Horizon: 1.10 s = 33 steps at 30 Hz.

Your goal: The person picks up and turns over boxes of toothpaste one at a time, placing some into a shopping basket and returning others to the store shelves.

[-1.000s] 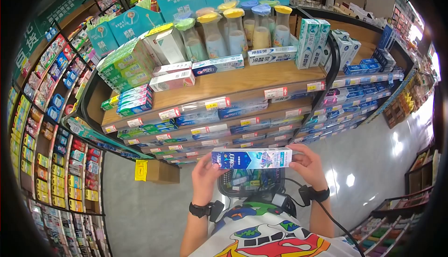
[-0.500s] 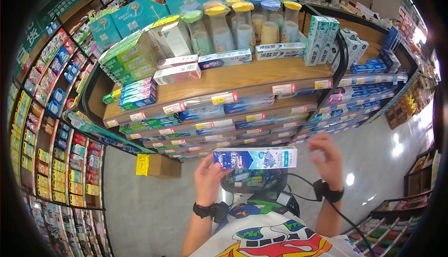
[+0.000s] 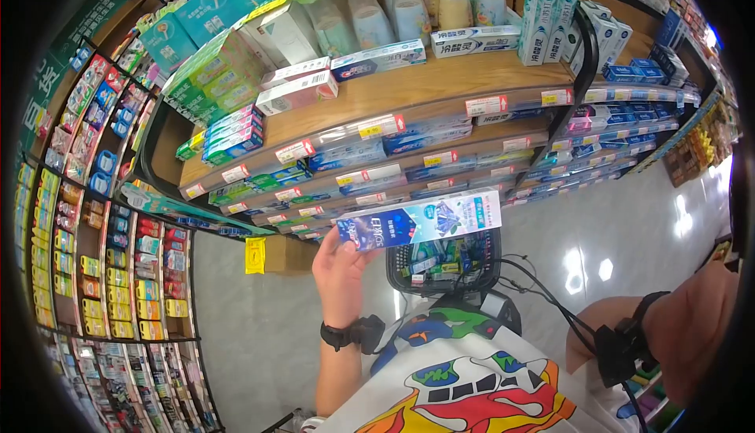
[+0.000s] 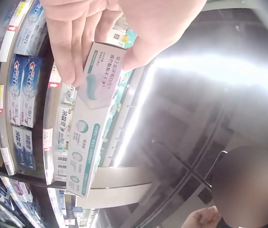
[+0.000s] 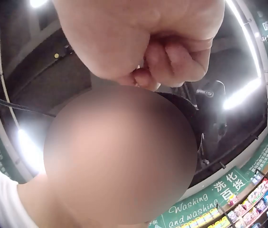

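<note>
My left hand [image 3: 342,276] grips a long toothpaste box [image 3: 417,222] by its left end. Its blue and lilac printed face shows in the head view, the free end pointing right and slightly up. From the left wrist, the box's pale side with teal print [image 4: 91,118] shows, pinched between thumb and fingers. My right hand [image 3: 696,323] is up at the right edge of the head view, partly cut off. In the right wrist view its curled fingers [image 5: 176,61] are close to the blurred head, and no object shows in them.
A black basket [image 3: 403,280] with several small packages sits below the box. Ahead is a curved wooden shelf [image 3: 377,106] with toothpaste boxes and lidded jugs [image 3: 370,16]. A brown carton [image 3: 295,254] stands on the floor, and a cable [image 3: 550,295] runs to the right wrist.
My right hand has let go of the box's right end and moved right and up toward the head. The left hand still holds the box, now tilted with its right end higher.
</note>
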Tool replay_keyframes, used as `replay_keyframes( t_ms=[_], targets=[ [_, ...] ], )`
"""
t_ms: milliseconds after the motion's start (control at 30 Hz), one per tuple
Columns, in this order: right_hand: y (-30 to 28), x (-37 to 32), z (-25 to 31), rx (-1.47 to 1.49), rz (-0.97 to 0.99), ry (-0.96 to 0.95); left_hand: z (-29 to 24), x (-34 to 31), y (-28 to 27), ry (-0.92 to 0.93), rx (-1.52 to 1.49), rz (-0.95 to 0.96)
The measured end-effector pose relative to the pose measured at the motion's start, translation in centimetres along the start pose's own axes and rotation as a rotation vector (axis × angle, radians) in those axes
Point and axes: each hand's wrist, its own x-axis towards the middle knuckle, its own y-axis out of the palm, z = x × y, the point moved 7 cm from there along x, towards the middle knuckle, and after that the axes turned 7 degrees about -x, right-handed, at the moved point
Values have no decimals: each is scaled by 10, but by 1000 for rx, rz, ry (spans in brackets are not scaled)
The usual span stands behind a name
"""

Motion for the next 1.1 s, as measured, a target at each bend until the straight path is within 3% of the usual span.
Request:
replay_keyframes(
  t_ms=[733, 1100],
  targets=[
    [6, 1, 10, 20, 25, -5, 5, -10, 2, 0, -11, -13],
    [6, 0, 13, 12, 13, 12, 9, -10, 5, -32, -79, 74]
  ],
)
